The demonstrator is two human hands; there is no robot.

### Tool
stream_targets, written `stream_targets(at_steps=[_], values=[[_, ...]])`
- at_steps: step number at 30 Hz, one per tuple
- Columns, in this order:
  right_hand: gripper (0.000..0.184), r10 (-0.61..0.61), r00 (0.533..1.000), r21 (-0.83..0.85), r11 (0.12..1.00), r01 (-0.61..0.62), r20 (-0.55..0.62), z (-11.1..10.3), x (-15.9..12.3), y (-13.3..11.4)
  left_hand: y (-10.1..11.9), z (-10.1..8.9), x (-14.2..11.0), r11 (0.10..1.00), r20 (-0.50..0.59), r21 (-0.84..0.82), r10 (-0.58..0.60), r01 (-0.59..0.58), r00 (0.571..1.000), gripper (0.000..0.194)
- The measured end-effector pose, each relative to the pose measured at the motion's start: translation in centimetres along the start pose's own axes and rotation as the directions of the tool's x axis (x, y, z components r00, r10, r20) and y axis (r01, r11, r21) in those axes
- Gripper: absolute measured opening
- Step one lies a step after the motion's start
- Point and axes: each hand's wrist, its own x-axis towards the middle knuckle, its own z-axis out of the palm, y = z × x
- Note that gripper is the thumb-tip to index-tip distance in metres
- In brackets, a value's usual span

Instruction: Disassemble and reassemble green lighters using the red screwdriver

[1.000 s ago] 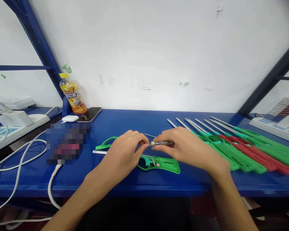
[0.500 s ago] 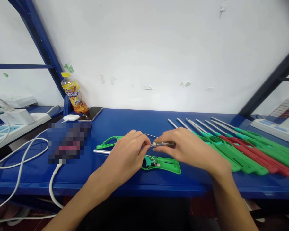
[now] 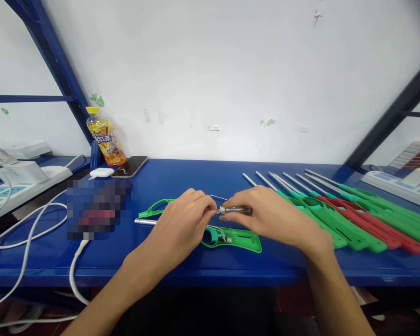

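Observation:
My right hand (image 3: 266, 210) grips a small clear lighter fuel tank (image 3: 238, 209), its tip pointing left. My left hand (image 3: 187, 217) is closed in a pinch at that tip; whatever its fingertips hold is too small to make out. Below the hands lies an opened green gas lighter half-shell (image 3: 247, 238), with a teal trigger (image 3: 214, 234) and thin wires inside. Its metal tube (image 3: 145, 221) sticks out left of my left hand. Another green shell piece (image 3: 157, 206) lies behind that hand, partly hidden. A thin metal rod (image 3: 217, 198) lies beyond the fingertips.
On the right, several green and red long lighters (image 3: 336, 214) lie in a row on the blue table (image 3: 182, 175). To the left are a drink bottle (image 3: 107, 137), a phone (image 3: 131, 166), a blurred dark object (image 3: 103, 210) and white cables (image 3: 31, 233). Power strips stand at both sides.
The view has shifted slightly. Both hands stay together at the fuel tank's tip, with almost no other movement.

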Motion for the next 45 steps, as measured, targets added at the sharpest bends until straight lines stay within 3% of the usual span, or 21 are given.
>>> stream_targets(at_steps=[7,11,15,20,27,35,45], values=[[0.020,0.078,0.997,0.019,0.997,-0.078,-0.020,0.0,0.1,0.2,-0.5,-1.2,-0.1,0.998,0.037,-0.007,-0.054,0.054,0.998,0.015],[0.018,0.107,0.994,0.035,0.994,-0.107,-0.002,0.0,0.0,0.1,-0.9,-2.2,-0.5,0.995,0.148,0.023,-0.098,0.096,0.984,0.019],[0.027,0.113,0.992,0.049,0.992,-0.115,0.048,-0.2,-0.1,0.1,-1.0,-3.1,-0.8,0.995,0.276,0.031,-0.102,0.097,0.956,0.016],[0.029,0.104,0.989,0.066,0.992,-0.111,0.103,-0.1,-0.2,0.7,-0.7,-2.9,-0.8,0.994,0.340,0.081,-0.091,0.067,0.936,0.010],[0.023,0.094,0.983,0.118,0.987,-0.113,0.155,-0.3,-0.2,1.0,-0.9,-2.1,-0.6,0.994,0.358,0.102,-0.075,0.041,0.931,0.021],[0.018,0.060,0.974,0.171,0.980,-0.098,0.217,-0.2,-0.5,1.3,-0.8,-2.2,-0.5,0.994,0.331,0.057,-0.106,0.092,0.938,0.017],[0.014,0.131,0.960,0.185,0.966,-0.180,0.248,-0.1,-0.4,1.2,-0.8,-1.7,-0.8,0.991,0.333,0.119,-0.094,0.058,0.938,0.026]])
